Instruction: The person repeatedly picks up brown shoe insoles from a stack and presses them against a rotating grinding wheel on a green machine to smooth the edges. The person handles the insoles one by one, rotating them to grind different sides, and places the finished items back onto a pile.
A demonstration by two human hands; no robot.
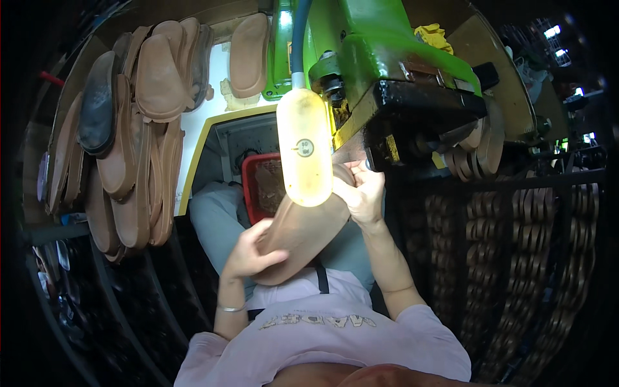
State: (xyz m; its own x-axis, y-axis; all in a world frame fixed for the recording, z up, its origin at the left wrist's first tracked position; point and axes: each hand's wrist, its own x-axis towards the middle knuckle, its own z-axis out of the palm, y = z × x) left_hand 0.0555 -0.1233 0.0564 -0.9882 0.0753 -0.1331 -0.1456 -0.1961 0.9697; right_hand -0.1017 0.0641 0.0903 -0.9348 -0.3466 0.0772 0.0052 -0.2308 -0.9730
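Observation:
A tan-brown shoe sole [306, 235] lies slantwise above my lap, one end low at the left, the other up at the right by the machine. My left hand [247, 253] grips its lower left edge, thumb across the upper face. At the far end, my right hand [363, 193] pinches the sole's edge. Part of that end is covered by a bright pale-yellow oblong fixture [303, 148] hanging from a blue-grey hose or cable. Just beyond my right hand is the dark working head [425, 106] of a green machine [380, 55].
Many similar soles [119, 164] are heaped at the left, one of them dark [98, 103]. A single sole [249, 55] lies beside the machine. Below sits a red bin [251, 209] with brown dust inside. More soles stand at the right [490, 145], above racks [509, 238] of brown pieces.

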